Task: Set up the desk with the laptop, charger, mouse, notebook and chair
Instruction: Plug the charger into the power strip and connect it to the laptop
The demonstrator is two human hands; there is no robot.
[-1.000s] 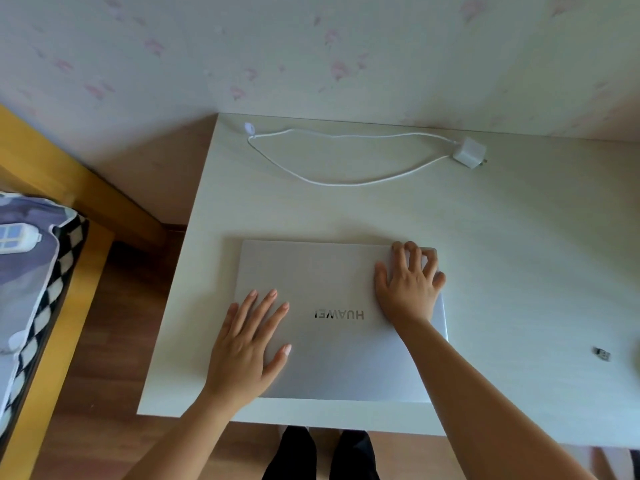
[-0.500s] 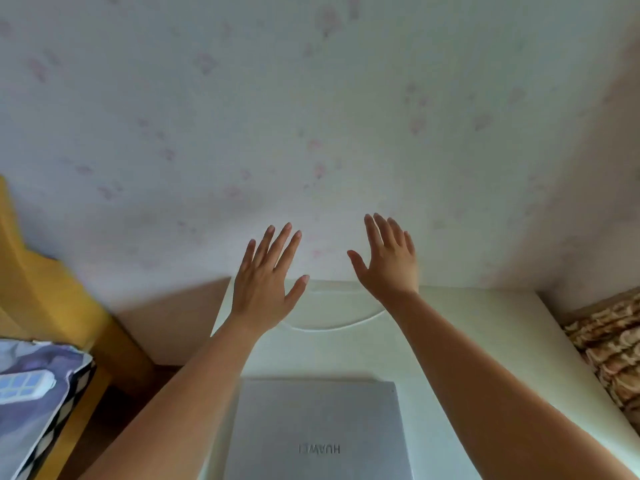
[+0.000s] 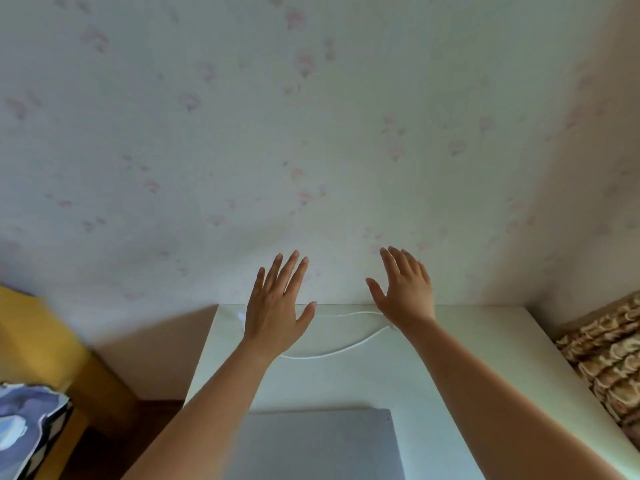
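Both hands hover with fingers spread, holding nothing: left hand [image 3: 275,311], right hand [image 3: 405,292], above the thin white charger cable [image 3: 332,353] at the pale worktop's [image 3: 485,358] far edge. That limp cord is probably best lifted mid-length. The closed flat silver laptop [image 3: 311,445] lies nearer, likely rigid and smooth; grip its side edges. No containers are in view.

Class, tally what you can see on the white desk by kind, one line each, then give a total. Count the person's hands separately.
Laptop: 1
Charger cable: 1
Total on the desk: 2
Hands, both held open above it: 2, left hand and right hand
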